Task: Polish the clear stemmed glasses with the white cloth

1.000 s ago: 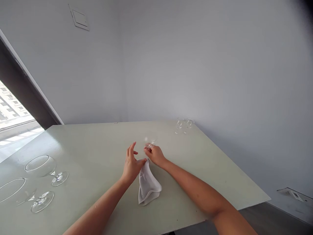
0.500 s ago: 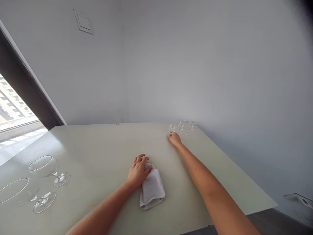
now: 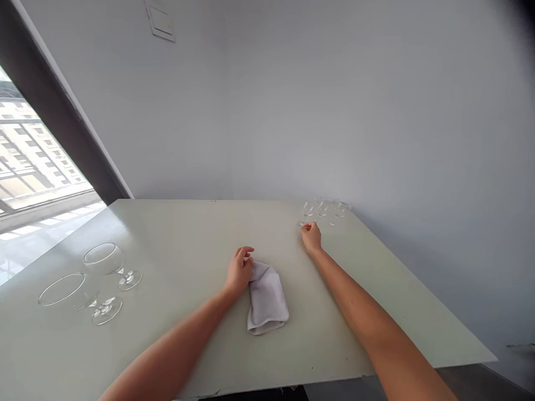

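Observation:
My left hand (image 3: 240, 270) rests on the table at the upper left edge of a folded pale grey cloth (image 3: 270, 298). Its fingers are apart and loosely bent, with the thumb side touching the cloth. Farther off to the right, my right hand (image 3: 311, 236) is closed, its fingertips at the foot of a clear stemmed wine glass (image 3: 308, 208). The hand hides part of the foot and stem. Beside that glass are two more wine glasses, a middle one (image 3: 322, 208) and a right one (image 3: 340, 209), near the table's far corner.
Two large stemmed glasses, a rear one (image 3: 104, 259) and a front one (image 3: 67, 292), stand at the left of the pale table (image 3: 175, 234). Grey walls (image 3: 313, 100) meet behind it. A dark-framed window is at the left; a switch (image 3: 161, 23) is on the wall.
The view has shifted, so everything sits differently in it. My right hand has drawn back slightly from the glass bowl. My left hand's fingers have bent more, and the hand sits more to the cloth's side.

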Demonstrator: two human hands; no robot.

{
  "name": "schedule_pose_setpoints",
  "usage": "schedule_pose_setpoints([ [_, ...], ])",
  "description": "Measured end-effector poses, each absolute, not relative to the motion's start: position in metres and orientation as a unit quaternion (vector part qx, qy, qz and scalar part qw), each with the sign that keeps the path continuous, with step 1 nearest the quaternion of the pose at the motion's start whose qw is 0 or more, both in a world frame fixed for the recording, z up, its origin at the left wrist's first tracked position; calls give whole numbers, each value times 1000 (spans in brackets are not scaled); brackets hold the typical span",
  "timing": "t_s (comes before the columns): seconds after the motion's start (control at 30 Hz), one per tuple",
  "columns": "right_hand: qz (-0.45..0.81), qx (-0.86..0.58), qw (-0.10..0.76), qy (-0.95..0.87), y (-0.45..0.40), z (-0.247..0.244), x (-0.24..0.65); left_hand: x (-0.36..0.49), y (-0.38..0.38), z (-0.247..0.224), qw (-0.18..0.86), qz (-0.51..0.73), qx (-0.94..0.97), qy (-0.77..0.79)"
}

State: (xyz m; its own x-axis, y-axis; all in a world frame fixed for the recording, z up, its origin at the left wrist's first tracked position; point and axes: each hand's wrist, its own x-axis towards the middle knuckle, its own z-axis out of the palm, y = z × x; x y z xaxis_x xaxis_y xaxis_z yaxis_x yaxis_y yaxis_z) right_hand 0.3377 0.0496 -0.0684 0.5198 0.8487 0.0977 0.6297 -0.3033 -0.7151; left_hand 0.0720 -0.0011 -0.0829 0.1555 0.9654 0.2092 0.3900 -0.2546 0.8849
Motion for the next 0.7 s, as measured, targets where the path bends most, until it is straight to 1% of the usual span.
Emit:
schedule_pose_setpoints([
  [0.1, 199, -744, 329, -546, 25, -66, 301, 70, 1, -82, 397, 463, 595, 524],
  [0.17, 234, -707, 295, -599, 8, -61, 273, 69, 1, -79, 411, 488, 562, 527],
  [0.2, 232, -688, 278, -629, -2, -57, 259, 68, 1, -77, 411, 500, 551, 527],
  [0.23, 210, -670, 263, -661, -12, -52, 245, 67, 0, -75, 406, 513, 542, 528],
  [0.37, 35, -573, 199, -795, -50, -32, 201, 60, -3, -61, 378, 552, 497, 552],
  [0.47, 6, -522, 126, -844, -64, -29, 185, 53, -6, -48, 405, 567, 449, 560],
  [0.53, 3, -535, 86, -841, -64, -35, 183, 45, -8, -40, 426, 579, 416, 557],
  [0.6, 12, -551, 80, -831, -59, -44, 187, 31, -9, -34, 423, 597, 384, 564],
  [0.7, 72, -546, 120, -826, -48, -50, 201, -5, -12, -32, 370, 634, 319, 600],
])
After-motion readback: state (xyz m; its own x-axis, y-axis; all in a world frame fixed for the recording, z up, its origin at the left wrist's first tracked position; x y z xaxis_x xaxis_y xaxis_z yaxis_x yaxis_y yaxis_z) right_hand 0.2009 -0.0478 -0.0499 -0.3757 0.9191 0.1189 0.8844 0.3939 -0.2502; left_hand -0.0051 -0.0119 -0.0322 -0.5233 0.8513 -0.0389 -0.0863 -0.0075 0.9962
